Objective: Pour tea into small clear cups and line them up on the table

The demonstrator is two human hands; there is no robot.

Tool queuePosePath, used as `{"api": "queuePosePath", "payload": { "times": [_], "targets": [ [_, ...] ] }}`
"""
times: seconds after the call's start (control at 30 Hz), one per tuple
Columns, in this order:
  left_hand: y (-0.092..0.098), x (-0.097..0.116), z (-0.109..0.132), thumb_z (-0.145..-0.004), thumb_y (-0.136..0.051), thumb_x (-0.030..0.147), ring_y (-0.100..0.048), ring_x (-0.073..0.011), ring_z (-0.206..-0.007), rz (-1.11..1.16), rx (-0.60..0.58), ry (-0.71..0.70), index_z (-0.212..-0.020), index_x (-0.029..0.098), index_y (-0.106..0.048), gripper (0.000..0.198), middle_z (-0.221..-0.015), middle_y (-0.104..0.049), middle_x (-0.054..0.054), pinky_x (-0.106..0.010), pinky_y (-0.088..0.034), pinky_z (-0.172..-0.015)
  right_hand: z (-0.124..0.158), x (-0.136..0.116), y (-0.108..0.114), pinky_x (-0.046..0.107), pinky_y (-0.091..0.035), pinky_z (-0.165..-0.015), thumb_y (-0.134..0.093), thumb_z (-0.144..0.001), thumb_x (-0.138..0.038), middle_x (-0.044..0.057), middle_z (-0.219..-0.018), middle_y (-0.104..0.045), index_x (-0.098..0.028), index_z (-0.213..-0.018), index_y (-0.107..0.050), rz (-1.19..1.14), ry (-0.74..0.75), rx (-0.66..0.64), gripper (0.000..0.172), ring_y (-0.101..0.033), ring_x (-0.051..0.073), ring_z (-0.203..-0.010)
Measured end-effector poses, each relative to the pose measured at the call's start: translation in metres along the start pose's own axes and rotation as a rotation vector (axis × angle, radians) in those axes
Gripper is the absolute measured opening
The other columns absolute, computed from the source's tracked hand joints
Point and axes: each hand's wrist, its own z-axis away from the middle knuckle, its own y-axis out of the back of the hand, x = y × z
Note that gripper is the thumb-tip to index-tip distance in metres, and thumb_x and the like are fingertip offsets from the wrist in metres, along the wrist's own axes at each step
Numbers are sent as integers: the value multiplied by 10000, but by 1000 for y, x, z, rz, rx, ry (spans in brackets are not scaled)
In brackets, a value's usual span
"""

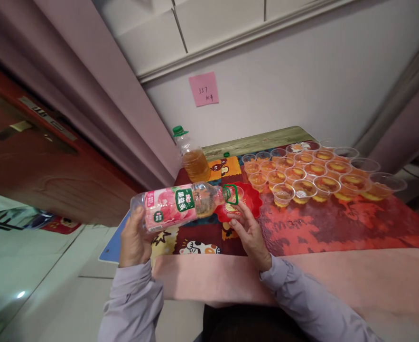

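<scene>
My left hand [135, 239] is wrapped round the base of a clear bottle [170, 206] with a pink label, tilted nearly level with its neck to the right. Some yellowish liquid lies toward the neck, which has a green ring and handle. My right hand [248, 231] is beside the neck, thumb and fingers apart, holding nothing that shows. Beneath the bottle mouth is a red scalloped dish [255, 202], with a clear cup [237, 194] in it, partly hidden by the green handle. Many clear cups [304, 190] of amber liquid stand in rows to the right.
A large bottle [196, 164] of amber liquid with a green cap stands at the back left, and a loose green cap [226, 154] lies near the wall. A pink cloth [209, 273] covers the table's front edge.
</scene>
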Motion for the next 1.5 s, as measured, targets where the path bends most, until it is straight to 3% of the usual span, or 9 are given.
{"api": "queuePosePath", "payload": {
  "times": [0.07, 0.17, 0.4, 0.53, 0.7, 0.87, 1.07, 1.23, 1.5],
  "targets": [
    [-1, 2, -2, -733, -882, 477, -752, -261, -787, -14, -17, -3, -1105, 206, -785, 470, -963, -806, -59, -337, -636, -595, 0, 0, -1, 442, -671, -964, -756, -936, -500, 121, -1570, -612, -310, -1593, -508, -14, -11, 3, 728, -749, 293, -1222],
    [-2, 5, -5, -707, -899, 489, -761, -287, -826, -18, -26, -7, -1101, 206, -777, 501, -952, -802, -57, -342, -630, -600, 0, 0, -1, 425, -678, -942, -764, -930, -499, 124, -1531, -645, -297, -1588, -507, -33, -21, -3, 735, -750, 292, -1219],
    [-8, 11, -7, -652, -941, 460, -716, -212, -730, -22, -39, -26, -1092, 212, -778, 531, -933, -786, -30, -314, -633, -583, 0, 0, 1, 420, -681, -946, -762, -934, -491, 107, -1524, -653, -313, -1566, -535, -32, -25, 1, 695, -756, 282, -1211],
    [-10, 18, -9, -634, -946, 437, -711, -203, -745, -34, -32, -32, -1138, 193, -771, 587, -968, -784, -38, -310, -633, -583, 0, -1, 0, 432, -683, -949, -776, -919, -470, 107, -1409, -727, -303, -1565, -539, -55, -41, 2, 707, -756, 291, -1212],
    [-13, 24, -11, -648, -928, 436, -700, -189, -730, -55, -37, -24, -1144, 180, -759, 583, -964, -775, -38, -311, -632, -599, 0, 0, -1, 447, -682, -952, -787, -904, -473, 120, -1526, -649, -305, -1540, -559, -64, -37, 23, 695, -760, 293, -1199],
    [-19, 29, -11, -701, -901, 436, -710, -194, -783, -94, -41, -35, -1172, 186, -754, 554, -1023, -784, -46, -315, -633, -656, 0, 1, -1, 417, -684, -925, -783, -910, -481, 128, -1432, -709, -288, -1544, -545, -78, -43, 21, 704, -767, 282, -1171],
    [-25, 35, -13, -635, -922, 460, -695, -192, -745, -113, -45, -55, -1185, 176, -754, 641, -1016, -774, -44, -323, -610, -610, 0, 0, -1, 424, -675, -944, -790, -903, -499, 140, -1519, -651, -284, -1539, -553, -72, -48, 30, 712, -762, 284, -1181],
    [-32, 41, -11, -624, -936, 451, -693, -195, -798, -139, -34, -84, -1143, 192, -769, 603, -1018, -768, -43, -300, -596, -628, 0, 0, -1, 432, -668, -948, -785, -910, -508, 150, -1437, -700, -255, -1546, -546, -84, -50, 32, 725, -765, 283, -1153],
    [-42, 48, -11, -627, -931, 410, -690, -165, -756, -156, -8, -105, -1065, 223, -776, 501, -996, -751, -28, -238, -577, -551, 0, 4, -5, 411, -673, -921, -809, -879, -509, 149, -1531, -629, -272, -1530, -563, -145, -67, 65, 735, -756, 271, -1144]
  ]
}}
